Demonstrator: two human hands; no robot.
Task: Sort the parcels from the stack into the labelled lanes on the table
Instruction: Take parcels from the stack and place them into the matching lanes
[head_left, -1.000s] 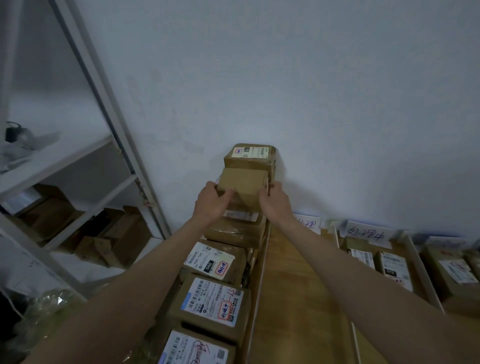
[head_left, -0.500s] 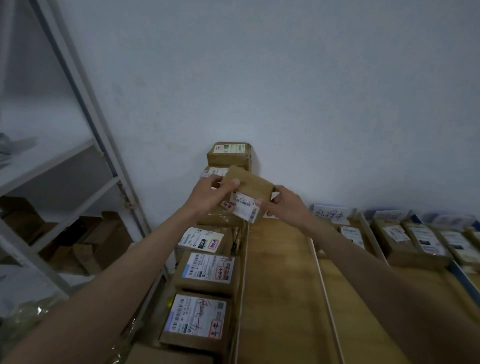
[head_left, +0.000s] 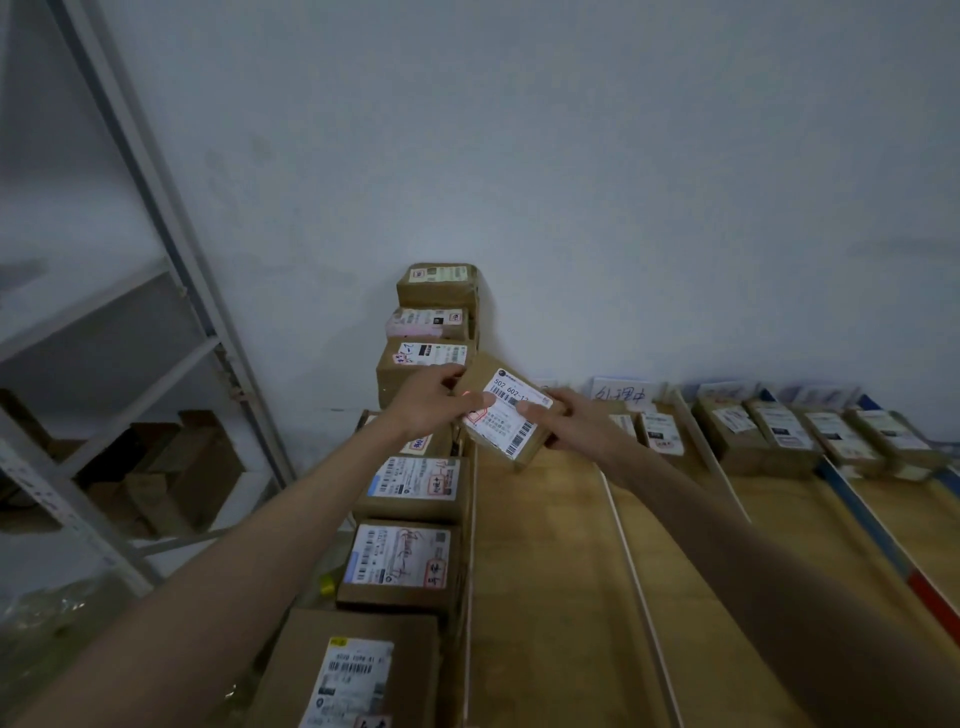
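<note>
Arms: both stretched forward, meeting at centre
Left hand (head_left: 434, 402): grips the parcel's (head_left: 506, 415) left edge, thumb on label
Right hand (head_left: 566, 423): pinches its right edge
Parcel: tilted, above the surface (head_left: 545, 571), right of the stack (head_left: 415, 493)

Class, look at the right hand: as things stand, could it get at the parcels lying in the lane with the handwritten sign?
Probably not yet: the right hand is busy gripping the held parcel together with the left hand. The lane parcels lie close beside it, uncovered.

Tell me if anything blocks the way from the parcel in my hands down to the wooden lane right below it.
Nothing visible does. The parcel, held by the left hand and right hand, hangs over a bare wooden lane.
</note>
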